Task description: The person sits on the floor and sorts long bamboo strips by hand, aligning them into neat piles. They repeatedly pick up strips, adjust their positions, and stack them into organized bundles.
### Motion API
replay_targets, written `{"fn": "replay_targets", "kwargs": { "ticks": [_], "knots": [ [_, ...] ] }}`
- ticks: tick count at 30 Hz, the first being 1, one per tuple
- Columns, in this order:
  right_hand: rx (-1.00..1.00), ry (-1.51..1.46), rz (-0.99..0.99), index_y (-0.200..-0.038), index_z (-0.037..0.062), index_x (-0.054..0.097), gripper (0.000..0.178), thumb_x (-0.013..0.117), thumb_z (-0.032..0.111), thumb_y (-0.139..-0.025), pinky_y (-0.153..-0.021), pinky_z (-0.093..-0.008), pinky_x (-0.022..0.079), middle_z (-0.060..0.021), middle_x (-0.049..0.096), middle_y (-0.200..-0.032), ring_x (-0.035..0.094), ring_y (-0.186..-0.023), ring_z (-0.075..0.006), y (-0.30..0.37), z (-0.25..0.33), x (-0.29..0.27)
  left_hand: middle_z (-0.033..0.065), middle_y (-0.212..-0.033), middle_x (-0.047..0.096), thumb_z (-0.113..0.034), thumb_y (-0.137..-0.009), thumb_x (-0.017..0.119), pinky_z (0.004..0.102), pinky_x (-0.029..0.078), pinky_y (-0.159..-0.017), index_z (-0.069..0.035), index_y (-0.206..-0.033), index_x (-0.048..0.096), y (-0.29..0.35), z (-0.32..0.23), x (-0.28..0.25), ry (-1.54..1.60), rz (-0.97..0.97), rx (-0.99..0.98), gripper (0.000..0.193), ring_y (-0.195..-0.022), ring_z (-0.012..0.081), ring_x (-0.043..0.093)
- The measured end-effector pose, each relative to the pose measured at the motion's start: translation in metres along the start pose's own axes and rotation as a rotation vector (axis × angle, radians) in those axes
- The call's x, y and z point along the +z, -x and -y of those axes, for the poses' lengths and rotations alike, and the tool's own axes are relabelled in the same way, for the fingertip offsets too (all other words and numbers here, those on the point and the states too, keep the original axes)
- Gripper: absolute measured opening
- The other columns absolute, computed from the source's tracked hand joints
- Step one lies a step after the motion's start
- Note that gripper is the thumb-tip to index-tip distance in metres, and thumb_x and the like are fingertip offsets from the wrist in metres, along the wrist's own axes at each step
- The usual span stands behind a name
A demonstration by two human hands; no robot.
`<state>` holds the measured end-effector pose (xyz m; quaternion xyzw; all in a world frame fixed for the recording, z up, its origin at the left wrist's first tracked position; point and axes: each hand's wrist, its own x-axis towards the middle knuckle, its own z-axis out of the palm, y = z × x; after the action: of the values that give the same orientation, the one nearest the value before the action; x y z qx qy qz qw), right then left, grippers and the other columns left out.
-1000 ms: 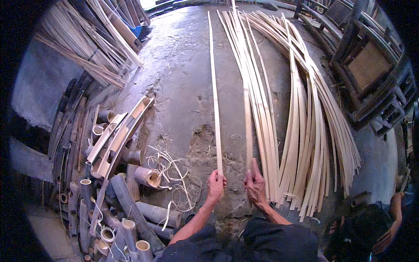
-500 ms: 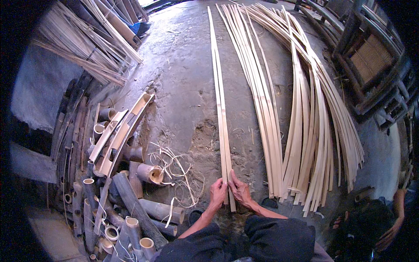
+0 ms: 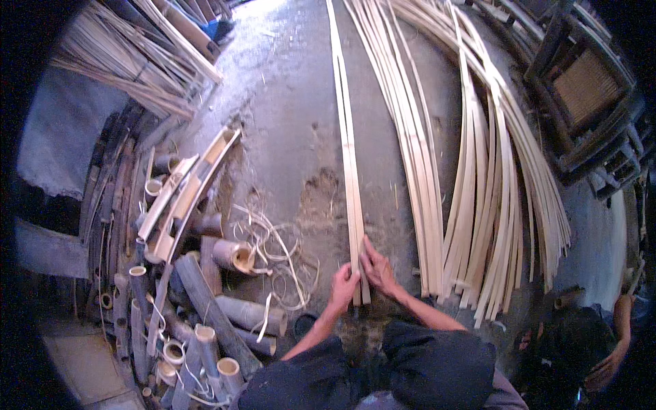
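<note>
Pressing near ends of two long bamboo strips point(image 3: 350, 171) flat on concrete floor point(image 3: 287, 102): left hand point(image 3: 344, 287) fingers curled over left edge, right hand point(image 3: 378, 268) fingers spread along right edge. Strips side by side, touching, running to floor's far edge. Strip pile point(image 3: 478, 171) right. Cut bamboo tubes point(image 3: 205, 307) left. Shavings point(image 3: 273, 253) between.

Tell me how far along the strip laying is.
Done: little, only two or three bamboo strips lie side by side on the floor. In hand: left hand and right hand press their near ends. Left: the big strip pile beside them.
</note>
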<state>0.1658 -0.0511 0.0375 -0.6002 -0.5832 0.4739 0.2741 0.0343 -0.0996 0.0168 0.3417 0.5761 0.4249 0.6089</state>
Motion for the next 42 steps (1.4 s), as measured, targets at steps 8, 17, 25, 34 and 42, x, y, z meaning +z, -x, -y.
{"fn": "replay_targets", "kwargs": {
  "ticks": [8,17,25,34,42],
  "knots": [
    [0.011,0.118,0.121,-0.144,0.0064,0.034,0.054,0.054,0.015,-0.095,-0.081,-0.0289,0.048,-0.0248,0.063,-0.111,0.054,-0.093,-0.0081,-0.005,-0.012,-0.009,0.0078,-0.088,0.067,-0.007,-0.085,0.065,0.0286,0.050,-0.068,-0.001,-0.116,0.056,-0.001,0.007,-0.005,-0.025,0.063,-0.092,0.033,-0.078,0.0130,0.062],
    [-0.115,0.817,-0.423,-0.128,0.0010,0.051,0.049,0.067,0.013,-0.083,-0.078,-0.0411,0.045,-0.0159,0.053,-0.097,0.053,-0.088,-0.0329,0.004,-0.011,-0.115,0.0084,-0.080,0.067,-0.011,-0.086,0.060,0.0313,0.051,-0.064,0.000,-0.116,0.053,0.001,-0.019,-0.031,-0.329,-0.051,-0.042,0.032,-0.072,0.0155,0.064],
    [-0.055,0.581,-0.379,-0.127,0.0050,0.050,0.050,0.066,0.010,-0.081,-0.075,-0.0450,0.046,-0.0193,0.053,-0.093,0.054,-0.087,-0.0376,0.000,-0.038,-0.121,0.0067,-0.074,0.061,-0.016,-0.097,0.039,0.0248,0.046,-0.043,-0.001,-0.108,0.051,0.001,-0.024,-0.033,0.110,-0.099,-0.114,0.021,-0.052,0.0138,0.058],
    [-0.237,0.569,-0.442,-0.132,0.0101,0.053,0.046,0.062,0.011,-0.087,-0.072,-0.0394,0.050,-0.0164,0.060,-0.095,0.061,-0.082,-0.0310,0.008,-0.025,-0.124,0.0083,-0.073,0.055,-0.016,-0.096,0.049,0.0323,0.046,-0.056,-0.005,-0.126,0.056,0.000,-0.025,-0.044,-0.353,-0.436,0.062,0.033,-0.061,0.0191,0.053],
    [0.065,0.355,-0.384,-0.142,0.0088,0.041,0.060,0.063,0.027,-0.089,-0.061,-0.0294,0.047,-0.0104,0.059,-0.068,0.055,-0.064,-0.0133,0.015,-0.034,-0.102,0.0209,-0.108,0.049,-0.016,-0.087,0.058,0.0451,0.042,-0.085,-0.003,-0.137,0.046,-0.005,-0.046,-0.068,-0.853,-0.500,0.253,0.052,-0.098,0.0354,0.051]
  ]
}}
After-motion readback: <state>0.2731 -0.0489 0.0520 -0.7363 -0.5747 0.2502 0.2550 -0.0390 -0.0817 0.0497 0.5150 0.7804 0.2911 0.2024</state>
